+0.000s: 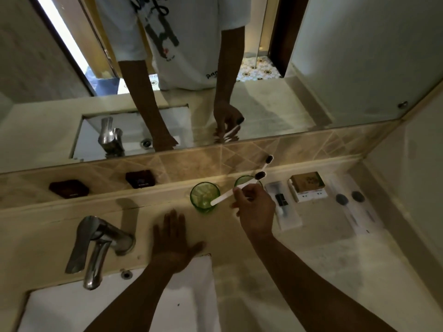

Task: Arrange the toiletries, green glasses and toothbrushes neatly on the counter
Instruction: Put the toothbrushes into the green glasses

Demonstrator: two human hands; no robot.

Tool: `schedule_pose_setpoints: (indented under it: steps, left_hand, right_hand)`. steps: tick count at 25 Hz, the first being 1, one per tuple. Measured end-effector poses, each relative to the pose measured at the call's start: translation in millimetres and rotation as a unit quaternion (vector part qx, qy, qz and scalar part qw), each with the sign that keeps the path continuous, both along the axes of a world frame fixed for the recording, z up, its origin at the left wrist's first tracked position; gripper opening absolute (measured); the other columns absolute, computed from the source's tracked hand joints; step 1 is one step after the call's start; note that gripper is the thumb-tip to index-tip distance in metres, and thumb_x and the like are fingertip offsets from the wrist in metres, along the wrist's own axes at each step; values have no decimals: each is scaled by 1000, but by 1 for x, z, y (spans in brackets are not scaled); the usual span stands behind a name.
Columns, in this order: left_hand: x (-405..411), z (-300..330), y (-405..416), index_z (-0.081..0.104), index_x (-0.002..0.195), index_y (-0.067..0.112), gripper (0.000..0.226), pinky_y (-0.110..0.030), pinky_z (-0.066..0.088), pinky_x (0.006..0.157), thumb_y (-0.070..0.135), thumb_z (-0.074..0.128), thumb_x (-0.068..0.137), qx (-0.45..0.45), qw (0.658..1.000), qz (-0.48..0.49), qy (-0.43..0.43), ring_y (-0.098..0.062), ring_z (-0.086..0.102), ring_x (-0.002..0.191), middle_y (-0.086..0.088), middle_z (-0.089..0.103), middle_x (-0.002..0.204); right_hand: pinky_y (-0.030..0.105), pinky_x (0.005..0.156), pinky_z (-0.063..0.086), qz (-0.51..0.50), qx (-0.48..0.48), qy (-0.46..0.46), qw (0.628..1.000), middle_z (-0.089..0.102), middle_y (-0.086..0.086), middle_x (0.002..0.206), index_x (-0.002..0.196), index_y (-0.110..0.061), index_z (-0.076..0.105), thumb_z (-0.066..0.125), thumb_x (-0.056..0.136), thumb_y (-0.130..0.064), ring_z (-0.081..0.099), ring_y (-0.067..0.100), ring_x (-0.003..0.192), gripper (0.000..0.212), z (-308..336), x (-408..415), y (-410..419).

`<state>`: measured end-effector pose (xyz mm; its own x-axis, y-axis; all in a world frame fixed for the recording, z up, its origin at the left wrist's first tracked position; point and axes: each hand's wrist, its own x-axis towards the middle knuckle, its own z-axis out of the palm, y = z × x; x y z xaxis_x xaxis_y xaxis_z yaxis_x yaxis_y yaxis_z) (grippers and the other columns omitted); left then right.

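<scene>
Our right hand [255, 209] pinches a toothbrush [237, 188] above the near green glass [205, 196]; another seems to stand in the far glass [245, 181]. Left hand [176, 240] rests flat, empty. Toiletry packets [286, 207] already lie aligned.

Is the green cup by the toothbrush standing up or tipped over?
Standing up: the green glass sits on its base with its round open rim facing up.
</scene>
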<state>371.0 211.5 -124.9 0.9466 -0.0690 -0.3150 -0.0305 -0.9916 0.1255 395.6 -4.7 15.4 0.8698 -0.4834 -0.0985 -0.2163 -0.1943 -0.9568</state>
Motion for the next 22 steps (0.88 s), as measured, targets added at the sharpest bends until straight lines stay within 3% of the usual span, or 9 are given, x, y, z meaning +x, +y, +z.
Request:
schedule_pose_setpoints:
  steps: [3,8,11,16,22]
  left_hand:
    - [-1,-4,2,-23,151,18,115,-48,-31,110,93,4,69,-2,1000,-8,-6,-27,-28,147,-9,-30,159]
    - [-4,-10,2,1,157,15,110,-51,-15,117,89,17,77,5,999,-13,-30,-28,-11,150,-12,-5,165]
    - [-4,-13,4,-4,157,18,111,-52,-16,117,91,11,75,6,999,-10,-33,-26,-17,149,-11,-10,165]
    - [-4,-11,3,-13,155,19,114,-52,-18,117,93,3,70,-10,999,-7,-44,-23,-25,148,-9,-22,163]
    - [-3,-8,4,-21,152,21,115,-54,-18,117,94,1,66,-18,999,-5,-33,-23,-31,146,-7,-31,160]
  right_hand:
    - [7,48,44,1,-36,13,999,70,-6,70,80,-15,69,70,88,-27,65,0,49,14,-6,6,4]
    - [7,51,42,35,-70,53,996,69,-5,61,77,-16,70,67,89,-32,64,2,48,21,-16,18,10]
    - [11,54,42,68,-98,71,990,69,-3,58,77,-17,71,64,90,-34,64,3,50,22,-23,25,20]
    - [31,72,56,78,-155,76,982,74,0,70,82,-17,73,64,89,-38,70,16,65,24,-37,29,29]
    - [36,76,59,79,-116,102,985,75,1,75,85,-17,75,65,88,-39,71,16,67,24,-45,29,30]
